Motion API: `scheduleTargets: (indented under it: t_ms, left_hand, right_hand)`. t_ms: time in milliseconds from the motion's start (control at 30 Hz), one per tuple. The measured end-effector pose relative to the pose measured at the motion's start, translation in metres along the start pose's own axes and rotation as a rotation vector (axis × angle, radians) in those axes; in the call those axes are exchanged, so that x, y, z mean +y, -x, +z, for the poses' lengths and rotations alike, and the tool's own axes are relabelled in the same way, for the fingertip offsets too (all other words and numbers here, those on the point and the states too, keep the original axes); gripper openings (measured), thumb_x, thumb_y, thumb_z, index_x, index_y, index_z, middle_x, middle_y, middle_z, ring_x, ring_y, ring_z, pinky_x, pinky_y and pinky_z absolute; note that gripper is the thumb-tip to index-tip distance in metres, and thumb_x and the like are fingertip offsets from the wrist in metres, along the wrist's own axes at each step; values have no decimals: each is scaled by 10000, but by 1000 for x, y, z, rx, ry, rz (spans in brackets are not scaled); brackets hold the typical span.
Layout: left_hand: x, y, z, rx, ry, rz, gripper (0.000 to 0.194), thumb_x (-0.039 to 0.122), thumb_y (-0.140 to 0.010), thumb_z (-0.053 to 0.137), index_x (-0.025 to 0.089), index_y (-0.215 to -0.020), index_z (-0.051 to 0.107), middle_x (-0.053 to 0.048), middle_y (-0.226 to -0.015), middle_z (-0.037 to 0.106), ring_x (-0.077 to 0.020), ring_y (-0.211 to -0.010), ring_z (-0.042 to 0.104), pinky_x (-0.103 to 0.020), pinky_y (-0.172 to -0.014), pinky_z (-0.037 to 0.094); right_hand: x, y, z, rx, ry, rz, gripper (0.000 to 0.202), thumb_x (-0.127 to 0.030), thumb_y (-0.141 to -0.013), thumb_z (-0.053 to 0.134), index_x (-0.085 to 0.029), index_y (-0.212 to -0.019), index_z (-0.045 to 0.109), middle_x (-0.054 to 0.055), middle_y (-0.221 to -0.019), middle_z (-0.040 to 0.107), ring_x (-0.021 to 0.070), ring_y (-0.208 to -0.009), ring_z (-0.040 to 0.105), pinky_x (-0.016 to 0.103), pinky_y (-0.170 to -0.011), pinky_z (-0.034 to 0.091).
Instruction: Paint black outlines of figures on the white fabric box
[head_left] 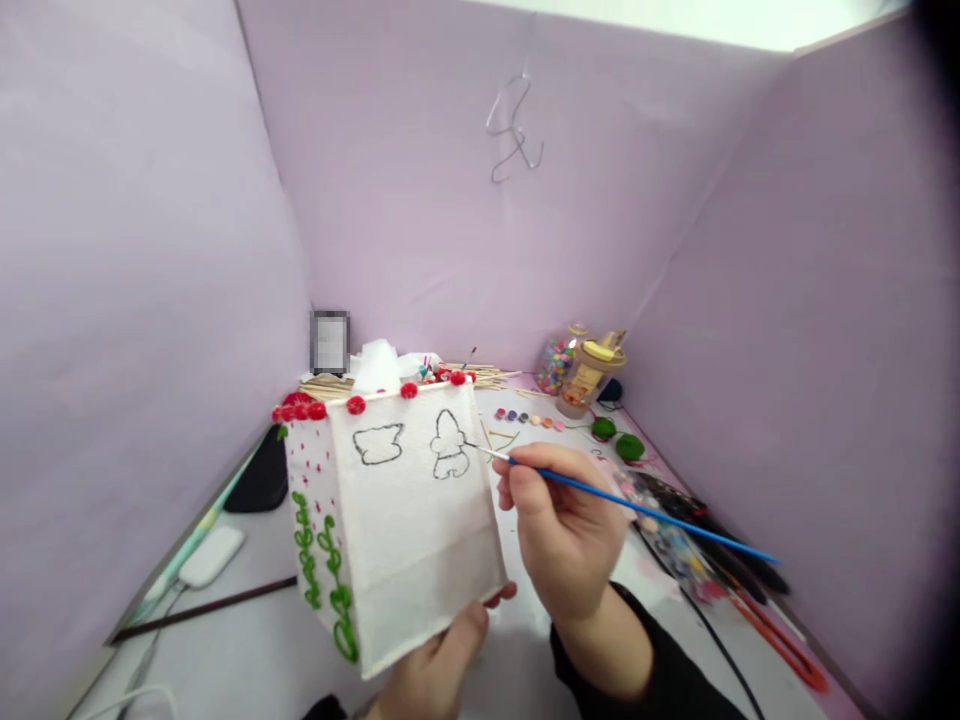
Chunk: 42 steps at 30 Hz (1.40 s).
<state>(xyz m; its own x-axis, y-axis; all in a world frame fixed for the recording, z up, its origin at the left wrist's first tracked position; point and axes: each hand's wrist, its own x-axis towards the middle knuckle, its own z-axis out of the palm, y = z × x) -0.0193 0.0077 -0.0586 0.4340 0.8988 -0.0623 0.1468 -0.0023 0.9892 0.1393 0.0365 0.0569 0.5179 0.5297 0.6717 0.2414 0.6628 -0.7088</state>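
In the head view a white box-shaped craft piece [420, 530], perhaps a paper or cloth lantern, is held up and tilted. Red round decorations line its top edge, and green curled vines with small red dots cover its left side. Two black outlines are drawn on its front face. My left hand [442, 660] grips the piece from below at its lower right corner, thumb on the front. My right hand [566, 520] pinches a thin blue paintbrush [600, 490]. The brush tip meets the face beside the right-hand outline, a figure with a pointed top.
Behind are small paint pots [529, 419], green yarn balls [628, 446], a jar of colourful beads [556, 365] and a lidded cup [592, 378]. Scissors-like tools [720, 540] lie right. A black phone [259, 475] and white case [213, 557] lie left. Purple walls enclose the table.
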Motion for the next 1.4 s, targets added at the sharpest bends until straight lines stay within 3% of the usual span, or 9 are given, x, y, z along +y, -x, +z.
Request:
scheduleTargets:
  t_ms: [133, 300, 433, 567, 767, 900, 1233, 1400]
  left_hand:
    - [-8, -1, -1, 22, -24, 34, 507, 697, -980, 613, 292, -1059, 906, -64, -1146, 897, -298, -1227, 795, -418, -1197, 521]
    - [3, 2, -5, -3, -57, 37, 411, 639, -973, 654, 324, -1058, 903, -35, -1130, 902, -274, -1223, 801, -386, -1190, 517]
    - [17, 2, -4, 23, -96, 44, 419, 644, -962, 641, 328, -1053, 902, -28, -1144, 898, -265, -1262, 783, -363, -1218, 469]
    - [25, 1, -3, -30, -96, -48, 506, 685, -967, 587, 298, -1053, 903, -50, -1136, 898, -263, -1315, 752, -345, -1226, 450]
    - [-8, 7, -1, 28, -74, 1, 595, 750, -990, 547, 281, -1125, 888, -79, -1178, 888, -285, -1417, 673, -417, -1291, 378]
    - [-28, 10, 0, 29, -89, 21, 544, 683, -1025, 560, 277, -1250, 844, -85, -1295, 851, -294, -1482, 608, -469, -1338, 285]
    - [-26, 9, -5, 8, -124, 26, 533, 662, -1045, 539, 279, -1274, 833, -81, -1296, 850, -290, -1486, 604, -468, -1338, 309]
    - [-22, 7, -3, 56, -87, 31, 506, 656, -1022, 591, 284, -1266, 834, -70, -1279, 858, -281, -1497, 591, -454, -1321, 345]
  right_hand:
    - [16, 6, 16, 66, -25, 76, 115, -165, -916, 727, -262, -955, 774, -7, -785, 793, 133, -607, 729, 197, -490, 556]
    - [18, 6, 16, 64, 9, 86, 93, -176, -911, 733, -262, -924, 766, -14, -751, 785, 145, -628, 749, 192, -485, 553]
    - [11, 3, 14, 48, 80, 18, 138, -134, -884, 728, -264, -908, 767, -32, -769, 784, 131, -660, 759, 192, -572, 605]
    - [4, 0, 15, -13, 130, -81, 218, -71, -868, 668, -260, -926, 760, -40, -787, 786, 124, -681, 768, 192, -622, 623]
    - [0, -3, 19, -24, 189, -142, 213, -60, -860, 642, -244, -905, 739, -26, -778, 781, 136, -667, 759, 220, -624, 635]
    - [1, -3, 19, -41, 208, -151, 209, -65, -870, 638, -243, -913, 737, -19, -774, 783, 142, -660, 754, 231, -611, 635]
    - [2, -3, 20, -55, 226, -159, 206, -66, -869, 628, -243, -906, 727, -16, -778, 788, 146, -674, 761, 242, -637, 647]
    - [2, -3, 20, -46, 218, -170, 207, -61, -865, 616, -240, -883, 718, -14, -755, 777, 149, -644, 748, 246, -599, 631]
